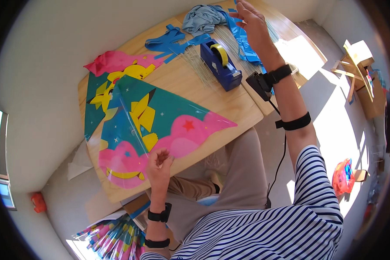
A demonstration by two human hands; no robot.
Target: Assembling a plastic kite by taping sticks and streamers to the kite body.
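A triangular kite sheet (188, 123) in green, pink and yellow lies on the wooden table in front of me, printed with a cartoon creature. A clear seam or rod runs down its middle. My left hand (159, 167) rests at the kite's near edge, fingers loosely curled and thumb apart, with nothing visible in it. My right hand (250, 18) reaches to the table's far side with its fingers apart, over blue plastic strips (246, 43) and next to a bundle of thin pale sticks (227, 34). Nothing shows in its grasp.
A blue tape dispenser (221, 65) with yellow tape stands on the wooden table (247, 108), right of the kite. Grey crumpled cloth (202, 19) lies at the back. Rolled colourful kites (112, 238) sit below left. A red bag (344, 177) and wooden stools (355, 69) stand at right.
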